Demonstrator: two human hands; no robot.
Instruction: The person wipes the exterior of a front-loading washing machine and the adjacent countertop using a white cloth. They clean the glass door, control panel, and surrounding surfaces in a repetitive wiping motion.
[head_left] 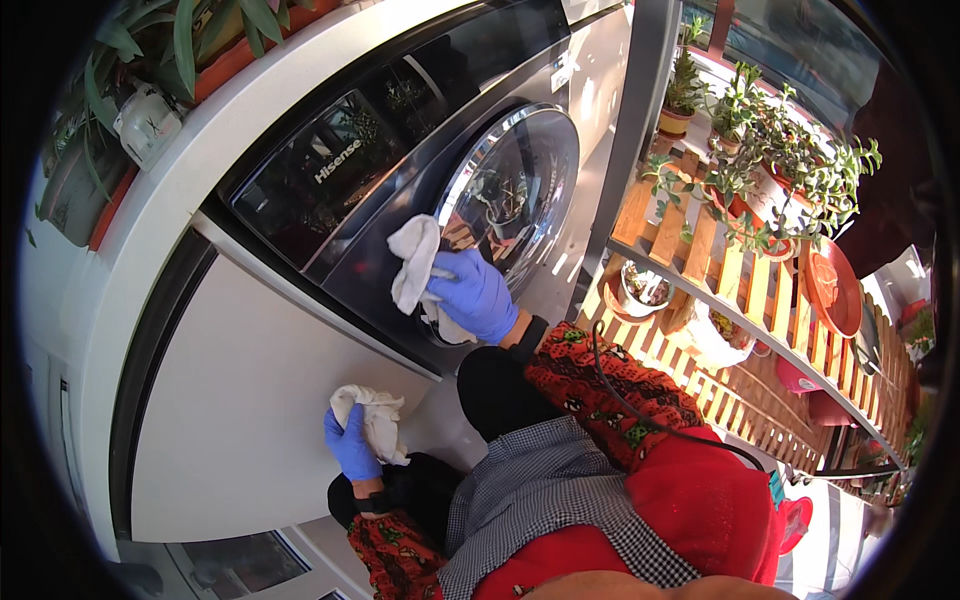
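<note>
A white countertop [150,215] at upper left holds long-leaved potted plants [183,48]; a slatted light-wood shelf [699,252] at right, bushy green potted plants [785,135].

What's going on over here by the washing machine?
A person in blue gloves is at a dark-fronted washing machine. The right hand holds a white cloth at its front, beside the closed round door; whether it presses on the surface is hard to tell. The left hand holds a second cloth in front of a pale panel.

Sunlit slatted wooden shelf [632,216] near a window [800,45]; white countertop [200,165] opposite.
</note>
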